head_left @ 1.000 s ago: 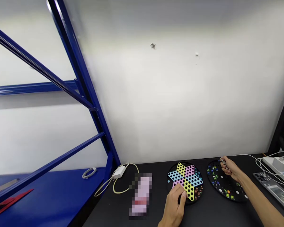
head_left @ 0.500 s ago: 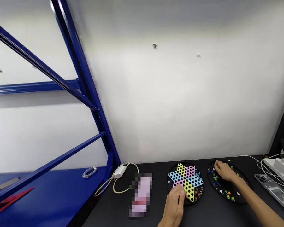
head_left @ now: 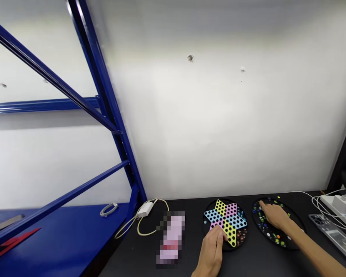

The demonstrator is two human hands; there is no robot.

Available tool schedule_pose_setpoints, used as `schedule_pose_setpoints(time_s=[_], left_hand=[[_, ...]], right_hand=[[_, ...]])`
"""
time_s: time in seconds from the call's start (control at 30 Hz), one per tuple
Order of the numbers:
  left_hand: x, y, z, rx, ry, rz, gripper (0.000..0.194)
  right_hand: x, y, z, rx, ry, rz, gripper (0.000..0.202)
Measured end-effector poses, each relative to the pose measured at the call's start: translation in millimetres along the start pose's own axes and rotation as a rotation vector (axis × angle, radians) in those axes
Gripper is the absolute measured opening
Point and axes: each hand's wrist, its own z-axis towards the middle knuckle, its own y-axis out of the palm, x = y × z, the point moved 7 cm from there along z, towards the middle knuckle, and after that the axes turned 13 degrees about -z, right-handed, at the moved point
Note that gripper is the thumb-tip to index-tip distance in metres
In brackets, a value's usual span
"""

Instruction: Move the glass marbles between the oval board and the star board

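Observation:
A round black board with a coloured star full of holes lies on the black table. Marbles show beside the star, reddish ones at its lower right and bluish ones at its upper right. My left hand rests on the board's lower left edge, its fingers curled together; what they may hold is hidden. To the right is a round black tray with many loose marbles and small pieces. My right hand is over this tray, its index finger stretched toward the marbles at the tray's upper left.
A blurred pink item and a white adapter with cables lie left of the board. On the right are a phone-like case and a white power strip. Blue shelving stands at the left, before a white wall.
My right hand has gone from closed fingers to a stretched index finger and shifted slightly at the tray's upper left. My left hand has barely moved.

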Motion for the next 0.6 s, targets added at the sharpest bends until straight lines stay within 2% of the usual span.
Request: schedule_pose_setpoints(time_s=[0.17, 0.3, 0.4, 0.53, 0.6], left_hand=[[0, 0.2, 0, -0.008, -0.012, 0.004, 0.054], [0, 0.8, 0, -0.014, -0.024, 0.009, 0.055], [2, 0.8, 0, -0.017, -0.018, 0.019, 0.055], [2, -0.3, 1, -0.010, -0.009, 0.024, 0.054], [1, 0.1, 1, -0.014, -0.006, 0.025, 0.054]], right_hand=[[-2, -1, -2, -0.047, 0.000, -0.017, 0.040], [-8, -6, 3, -0.059, -0.003, 0.074, 0.044], [-9, -8, 7, -0.054, 0.027, 0.205, 0.044], [3, -13, 7, -0.006, 0.140, 0.471, 0.023], [13, -17, 4, 0.027, 0.204, 0.646, 0.021]])
